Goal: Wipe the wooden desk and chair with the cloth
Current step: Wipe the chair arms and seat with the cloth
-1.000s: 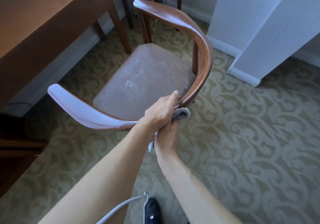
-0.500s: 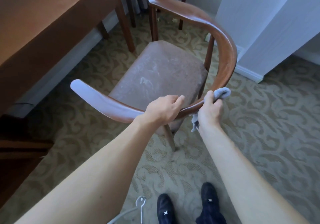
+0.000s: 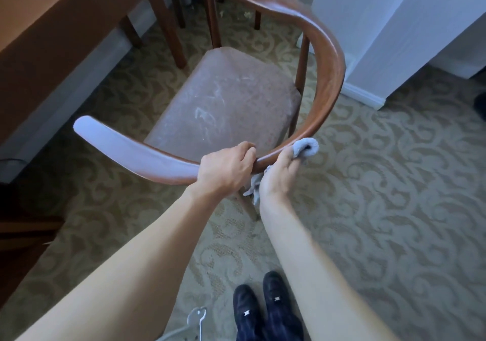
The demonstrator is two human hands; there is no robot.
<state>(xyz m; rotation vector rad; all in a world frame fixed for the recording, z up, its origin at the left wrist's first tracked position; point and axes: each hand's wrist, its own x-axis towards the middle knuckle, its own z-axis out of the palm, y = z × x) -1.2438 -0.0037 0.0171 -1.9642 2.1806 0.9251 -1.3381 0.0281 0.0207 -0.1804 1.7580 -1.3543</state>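
Browns, beige and pale grey-blue

The chair (image 3: 328,51) has a glossy reddish-brown rail and a dusty mauve seat streaked white; the cloth (image 3: 306,149) is pale grey-blue; the carpet (image 3: 394,196) carries beige scrolls on olive-tan; the shoes (image 3: 265,311) are black.

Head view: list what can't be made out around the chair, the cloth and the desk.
- Cloth: mostly hidden behind the right hand, so its full size is unknown.
- Left hand: fingers curl over the chair rail; their tips are hidden behind it.
- Chair legs: the rear ones are mostly hidden by the seat and the arms.
- Desk: cut off by the top and left edges.
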